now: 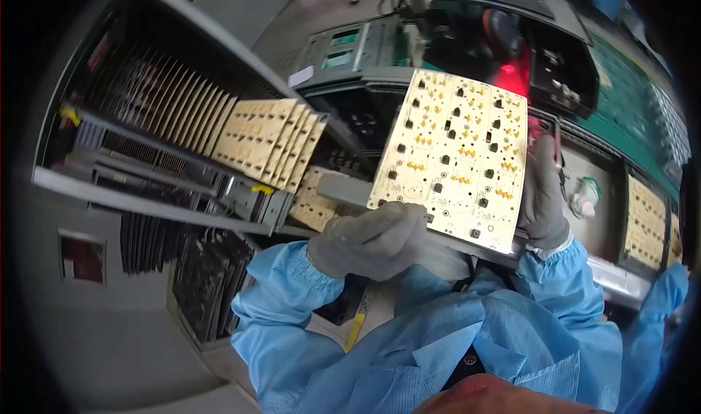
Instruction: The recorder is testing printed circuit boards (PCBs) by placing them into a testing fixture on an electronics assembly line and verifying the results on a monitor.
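Observation:
A cream circuit board with rows of black and orange parts is held up, tilted, in front of me. My left hand, in a grey glove, is closed on its lower left corner, with the thumb side at the edge. Along the right edge my right hand, also gloved in grey, grips the same board. The fingers behind the board are hidden. To the left, several similar cream boards stand in the slots of a rack, some of them sticking out toward me.
The metal-framed rack fills the left side. Beyond the held board is a machine with a red light. At the right lie a clear bottle and another cream board on the line. A co-worker's blue sleeve shows at the right edge.

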